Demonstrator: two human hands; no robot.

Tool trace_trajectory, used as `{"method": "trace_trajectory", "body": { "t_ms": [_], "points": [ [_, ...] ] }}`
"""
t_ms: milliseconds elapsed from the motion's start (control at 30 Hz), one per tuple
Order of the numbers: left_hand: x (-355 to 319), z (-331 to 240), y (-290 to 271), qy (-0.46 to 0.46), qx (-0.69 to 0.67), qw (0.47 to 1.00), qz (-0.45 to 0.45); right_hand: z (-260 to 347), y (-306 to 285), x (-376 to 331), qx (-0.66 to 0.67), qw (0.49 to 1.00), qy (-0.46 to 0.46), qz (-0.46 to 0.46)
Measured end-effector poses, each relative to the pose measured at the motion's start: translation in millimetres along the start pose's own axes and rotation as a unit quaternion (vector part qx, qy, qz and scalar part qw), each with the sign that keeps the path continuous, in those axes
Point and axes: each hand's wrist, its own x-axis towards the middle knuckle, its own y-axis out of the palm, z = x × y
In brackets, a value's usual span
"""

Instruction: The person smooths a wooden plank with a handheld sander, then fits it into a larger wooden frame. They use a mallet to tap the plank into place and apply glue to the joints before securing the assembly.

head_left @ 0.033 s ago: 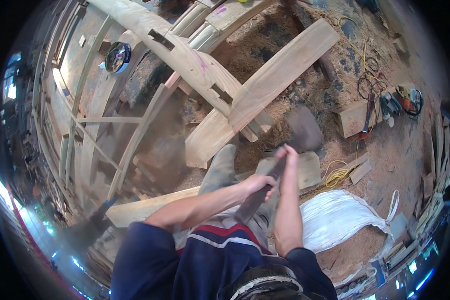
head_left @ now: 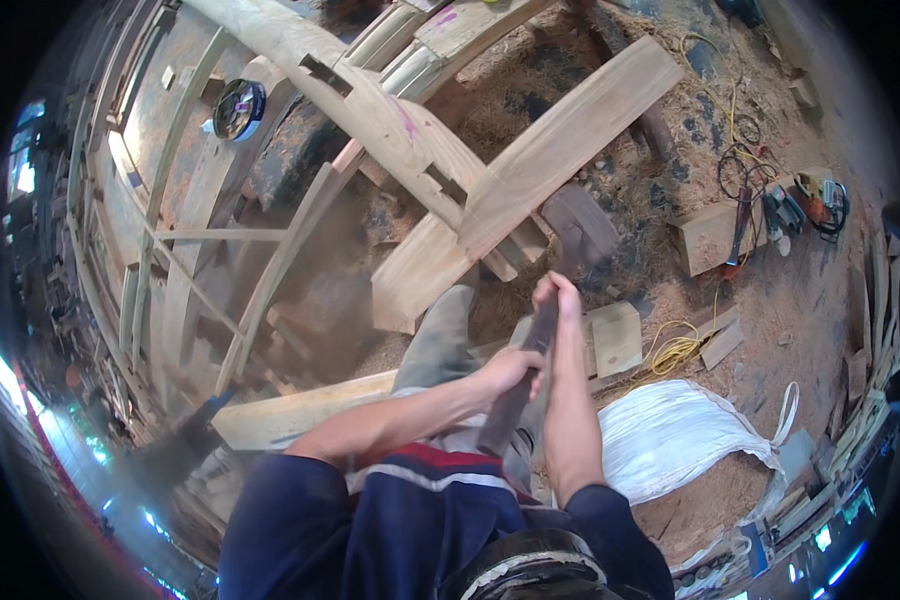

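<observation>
Both my hands hold a large dark mallet (head_left: 518, 398) by its thick handle. My left hand (head_left: 515, 372) wraps round the middle of the handle. Farther up, my right hand (head_left: 558, 292) is closed round it, its fingers partly hidden. Beyond my right hand, the mallet's blocky head is smeared by motion, just right of the tenon end of a long pale beam (head_left: 385, 135). I cannot tell whether they touch. That beam has rectangular mortises cut in it and meets a wide plank-like timber (head_left: 575, 140) at an angle.
A white woven sack (head_left: 660, 435) with sawdust lies right of my arm. Cut blocks (head_left: 615, 340) and a coiled yellow cord (head_left: 675, 347) lie near it. Power tools (head_left: 820, 205) sit farther right. Left stand curved timber frames (head_left: 280, 270) and a round tin (head_left: 238, 110).
The mallet's head has swung left and away from me, closer to the beam's end. My right hand has shifted slightly left and forward; my left hand has moved a little left.
</observation>
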Motion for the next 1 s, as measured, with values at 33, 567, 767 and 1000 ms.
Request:
{"method": "trace_trajectory", "body": {
  "t_ms": [33, 567, 767, 1000],
  "points": [
    [-5, 4, 0, 0.02, -0.047, 0.997, -0.055, -4, 10, 6, 0.111, 0.987, 0.088, 0.078],
    [72, 155, 152, -0.224, 0.105, 0.955, 0.161, -11, -126, -297, -0.058, 0.932, -0.242, -0.264],
    [123, 102, 116, -0.329, 0.041, 0.907, 0.258, 6, -184, -223, 0.098, 0.907, -0.093, -0.398],
    [15, 9, -34, -0.039, 0.004, 0.992, 0.123, -7, 8, -30, -0.081, 0.992, -0.068, -0.061]
  ]
}}
